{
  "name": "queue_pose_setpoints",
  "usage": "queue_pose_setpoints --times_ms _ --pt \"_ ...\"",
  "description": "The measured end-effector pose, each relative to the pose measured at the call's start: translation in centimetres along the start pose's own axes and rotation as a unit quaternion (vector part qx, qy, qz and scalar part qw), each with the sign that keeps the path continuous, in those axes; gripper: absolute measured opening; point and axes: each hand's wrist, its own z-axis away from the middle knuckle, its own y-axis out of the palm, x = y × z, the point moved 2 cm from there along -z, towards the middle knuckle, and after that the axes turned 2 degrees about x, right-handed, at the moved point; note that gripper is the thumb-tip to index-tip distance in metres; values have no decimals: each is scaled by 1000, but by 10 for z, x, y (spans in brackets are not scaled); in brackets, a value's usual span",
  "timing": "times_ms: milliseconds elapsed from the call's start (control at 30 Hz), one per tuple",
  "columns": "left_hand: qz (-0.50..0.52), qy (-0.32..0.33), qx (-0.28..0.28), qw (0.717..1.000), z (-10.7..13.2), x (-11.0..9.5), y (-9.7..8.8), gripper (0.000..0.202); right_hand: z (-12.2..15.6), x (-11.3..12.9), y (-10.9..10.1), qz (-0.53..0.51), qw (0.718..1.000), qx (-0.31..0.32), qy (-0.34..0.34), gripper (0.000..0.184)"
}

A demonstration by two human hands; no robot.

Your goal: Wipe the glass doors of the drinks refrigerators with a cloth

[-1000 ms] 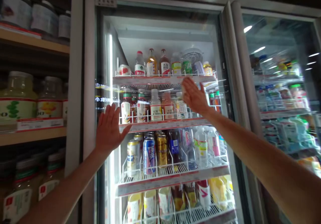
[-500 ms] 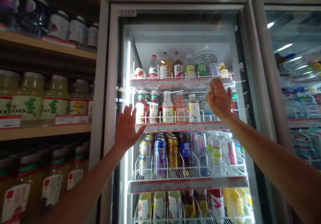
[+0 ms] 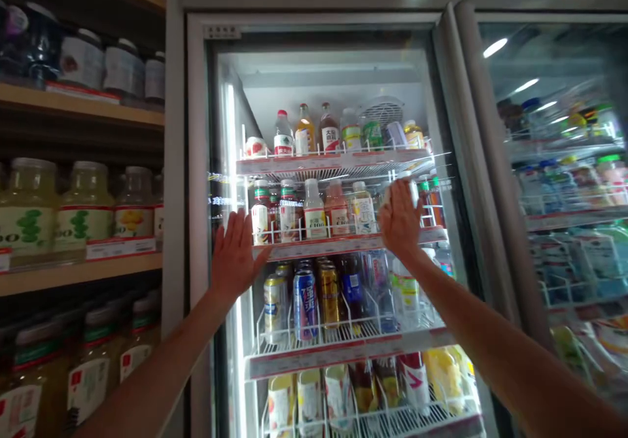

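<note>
From here I see my left hand (image 3: 234,255) and right hand (image 3: 400,219) well apart, fingers raised — before the fridge (image 3: 197,163) straight ahead, bottles (image 3: 314,212) inside — whether touching glass, I can't tell.

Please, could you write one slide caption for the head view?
Left hand and right hand raised before a lit fridge of bottles and cans.

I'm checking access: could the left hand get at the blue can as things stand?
Probably not: the glass door looks shut, with reflections on it, and seems to stand between the left hand and the blue can.
</note>
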Motion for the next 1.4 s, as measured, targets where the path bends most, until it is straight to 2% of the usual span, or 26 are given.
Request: queue_pose_setpoints --times_ms 100,167,267,333,400,500,533,567,633,700,733,800,867,900,933,1000,1067,1100,1133,1200,1267,1300,1333,1400 --pt "8 -3 7 1000 -3 -12 0 66 8 23 3 -18 988 83 -130 54" --pt "12 -15 4 1000 -3 -23 2 67 10 21 1 -21 983 96 -155 54" --pt "14 -22 -7 1000 -2 -35 7 69 7 -4 -5 3 998 27 -50 53" --pt "16 -21 -13 1000 -1 -39 9 69 9 -11 -6 19 1000 -6 8 54" --pt "18 -22 -13 1000 -1 -39 10 69 15 -3 -5 23 1000 5 -4 54" --pt "18 -27 -17 999 -1 -37 11 68 26 12 -4 12 990 71 -122 54" --pt "17 -26 -19 999 -1 -36 11 68 28 12 -5 12 987 78 -139 54" --pt "16 -24 -20 999 -1 -36 11 68 28 9 -6 15 989 71 -129 55" --pt "15 -20 -21 999 -1 -37 11 68 28 4 -7 30 998 28 -47 55" --pt "15 -16 -21 1000 -1 -38 12 68 29 13 -4 37 999 4 9 55" --pt "15 -14 -23 1000 0 -38 12 67 30 24 -2 33 999 14 -6 55" --pt "12 -12 -29 999 1 -37 12 66 35 50 2 14 993 61 -98 55" --pt "7 -6 -38 999 2 -34 12 64 39 60 0 0 979 101 -178 53" --pt "4 -3 -42 999 2 -33 12 64 40 54 -2 3 978 103 -182 52" --pt "1 0 -45 999 2 -32 12 64 40 43 -4 13 984 90 -155 51" --pt "-1 4 -48 999 2 -33 12 64 40 11 -10 41 997 39 -51 51" --pt "-2 7 -53 999 2 -43 12 61 43 -10 -14 55 998 -4 38 52" --pt "-2 9 -54 998 3 -50 13 60 46 -13 -14 53 997 -9 49 53" --pt "-1 15 -53 998 3 -59 14 59 49 -9 -15 45 998 -3 33 53" --pt "4 28 -46 999 5 -79 17 61 56 3 -15 22 998 38 -53 53" --pt "7 32 -38 999 7 -95 20 64 62 4 -18 11 990 72 -124 53" --pt "7 30 -37 999 8 -100 22 65 63 -5 -20 13 989 71 -126 52" --pt "4 27 -38 999 9 -104 23 66 63 -18 -22 21 993 56 -98 51" --pt "-3 26 -38 999 9 -106 24 66 61 -50 -27 45 999 2 14 51"
